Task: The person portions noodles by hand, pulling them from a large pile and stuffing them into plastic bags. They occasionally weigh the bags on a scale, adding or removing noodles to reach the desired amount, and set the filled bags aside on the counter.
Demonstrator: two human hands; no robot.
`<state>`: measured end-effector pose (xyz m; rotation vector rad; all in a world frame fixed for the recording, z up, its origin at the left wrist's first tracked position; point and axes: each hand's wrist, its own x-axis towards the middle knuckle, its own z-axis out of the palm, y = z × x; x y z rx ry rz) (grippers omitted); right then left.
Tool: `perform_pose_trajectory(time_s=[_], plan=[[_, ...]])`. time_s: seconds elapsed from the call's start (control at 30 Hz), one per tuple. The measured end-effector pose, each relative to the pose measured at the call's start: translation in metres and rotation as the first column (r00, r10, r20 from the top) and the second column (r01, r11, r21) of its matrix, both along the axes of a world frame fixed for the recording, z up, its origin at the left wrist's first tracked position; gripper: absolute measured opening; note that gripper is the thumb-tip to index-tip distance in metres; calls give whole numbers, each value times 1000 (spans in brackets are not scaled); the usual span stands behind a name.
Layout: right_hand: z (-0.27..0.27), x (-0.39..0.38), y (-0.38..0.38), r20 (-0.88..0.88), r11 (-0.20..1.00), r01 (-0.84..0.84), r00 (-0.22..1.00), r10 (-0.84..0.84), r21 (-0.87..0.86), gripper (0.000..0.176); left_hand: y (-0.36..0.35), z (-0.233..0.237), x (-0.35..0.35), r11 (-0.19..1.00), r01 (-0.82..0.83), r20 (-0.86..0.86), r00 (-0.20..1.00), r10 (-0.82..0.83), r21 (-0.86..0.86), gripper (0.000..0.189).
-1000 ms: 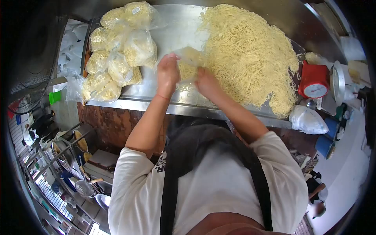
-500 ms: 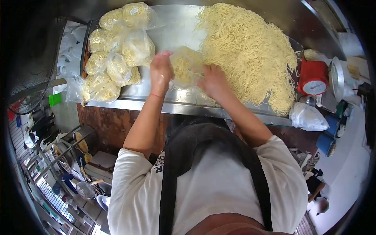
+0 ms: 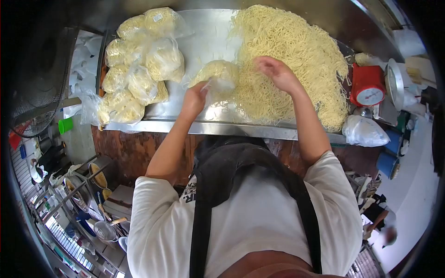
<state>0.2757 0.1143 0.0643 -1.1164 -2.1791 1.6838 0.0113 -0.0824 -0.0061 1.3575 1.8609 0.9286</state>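
The left hand is nearly closed. Its fingers pinch the clear plastic of a small bag of noodles. The small bag of noodles is at the middle of the shiny metal counter, right beside the big noodle pile. I can't tell if the bottom of the bag touches the counter.

The right hand is open, with its fingers a bit bent and close to each other. They point toward the small bag, but the hand is apart from it. It holds nothing I can see. It is over the big noodle pile, and it is too blurry to tell if it touches any noodles. The full bags sit bunched together on the left side of the counter.
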Motion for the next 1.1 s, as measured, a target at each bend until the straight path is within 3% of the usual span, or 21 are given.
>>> perform_pose_trajectory(time_s=[0.07, 0.1, 0.17, 0.23, 0.37, 0.4, 0.43, 0.47, 0.5, 0.57, 0.6, 0.63, 0.7, 0.8, 0.83, 0.87, 0.93, 0.97, 1.0, 1.03, 1.1], plan=[[-1, -8, -15, 383, 907, -61, 917, -114, 417, 54, -10, 0, -2, 987, -145, 214, 968, 129, 62, 29], [2, -17, -27, 527, 800, -151, 819, -228, 581, 63, -9, 10, 1, 967, -251, 397, 885, 244, -35, 26], [41, -60, -67, 526, 879, -193, 847, -75, 436, 76, -2, 40, 14, 882, -376, 669, 582, 463, -284, 22], [16, -91, -97, 298, 792, -102, 949, -104, 603, 66, 12, 64, 15, 922, -324, 609, 695, 383, -211, 18], [4, -97, -58, 347, 775, -39, 908, -236, 630, 46, 25, 120, -6, 971, -187, 651, 720, 240, -150, 16], [9, -85, -51, 358, 812, -24, 905, -231, 584, 40, 20, 115, -18, 992, -105, 414, 902, 126, -74, 17], [13, -72, -48, 371, 847, -7, 901, -225, 532, 35, 14, 106, -27, 999, -48, 141, 989, 51, -24, 16], [22, -61, -51, 461, 883, -44, 865, -200, 467, 32, 7, 94, -33, 1000, 23, -147, 989, -22, 8, 15], [23, -54, -58, 469, 913, -43, 867, -168, 405, 32, 1, 81, -39, 995, 100, -429, 900, -80, 26, 15], [24, -37, -70, 464, 954, -32, 878, -115, 298, 33, -11, 35, -59, 985, 151, -518, 851, -85, 87, 12], [24, -22, -77, 298, 914, 41, 939, -173, 403, 31, -8, 44, -51, 976, 185, -561, 823, -89, 116, 12], [26, -9, -76, 203, 909, 105, 958, -201, 404, 31, -3, 53, -40, 991, 92, -372, 927, -50, 95, 12], [38, 26, -64, 5, 879, 241, 964, -267, 412, 30, 25, 147, 8, 999, -47, 43, 998, 47, 8, 15], [99, 100, -30, -310, 699, 446, 895, -322, 560, 22, 92, 200, 64, 986, 14, 309, 949, -66, 169, 19], [134, 128, -21, -318, 683, 516, 857, -406, 517, 20, 117, 226, 91, 973, 60, 361, 922, -140, 223, 21], [172, 158, -15, -324, 669, 579, 815, -480, 465, 19, 138, 261, 127, 957, 108, 362, 910, -205, 270, 22], [231, 223, 4, -614, 647, 726, 625, -482, 231, 22, 184, 324, 194, 908, 219, 322, 884, -339, 357, 25], [249, 257, 24, -691, 614, 751, 578, -433, 244, 24, 208, 347, 225, 876, 289, 284, 867, -411, 385, 26], [268, 293, 39, -710, 429, 784, 605, -361, 449, 25, 229, 367, 258, 852, 312, 263, 857, -443, 419, 27], [281, 331, 52, -738, 534, 753, 598, -313, 384, 30, 250, 382, 292, 826, 336, 240, 846, -476, 453, 28], [305, 373, 52, -823, 170, 878, 479, -306, 447, 35, 291, 397, 359, 777, 364, 227, 816, -532, 514, 31]])
